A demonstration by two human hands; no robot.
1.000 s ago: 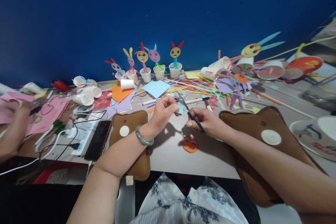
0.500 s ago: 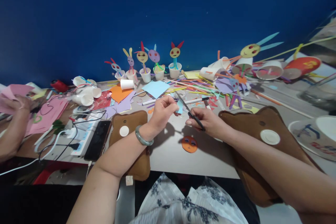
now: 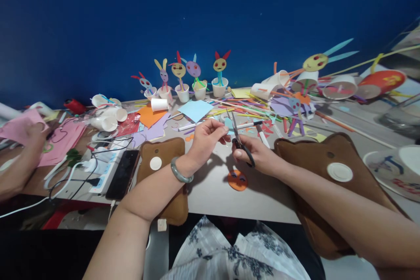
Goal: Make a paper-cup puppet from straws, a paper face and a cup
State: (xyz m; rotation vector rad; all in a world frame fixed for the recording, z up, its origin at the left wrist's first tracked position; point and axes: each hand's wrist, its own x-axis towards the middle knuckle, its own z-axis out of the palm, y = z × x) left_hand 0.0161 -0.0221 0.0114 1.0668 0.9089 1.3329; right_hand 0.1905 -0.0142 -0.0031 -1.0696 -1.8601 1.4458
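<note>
Near the middle of the table, my left hand (image 3: pixel 210 136) pinches a small light blue paper piece (image 3: pixel 229 125) between thumb and fingers. My right hand (image 3: pixel 251 151) grips black-handled scissors (image 3: pixel 236 133), whose parted blades point up and away, right beside the blue piece. On the table just below my hands lies an orange paper disc (image 3: pixel 237 180) with a drawn face. A light blue square sheet (image 3: pixel 195 110) lies beyond my left hand.
Brown cushions (image 3: pixel 337 192) flank my arms. Paper cups with paper animal heads (image 3: pixel 219 65) stand along the blue wall. A power strip (image 3: pixel 108 168) and phone (image 3: pixel 122 175) lie left. Another person's hand (image 3: pixel 34 140) holds pink paper at far left.
The scissor blades have opened wider and turned more upright beside the blue piece. At far left the other person's hand has moved slightly right with the pink paper.
</note>
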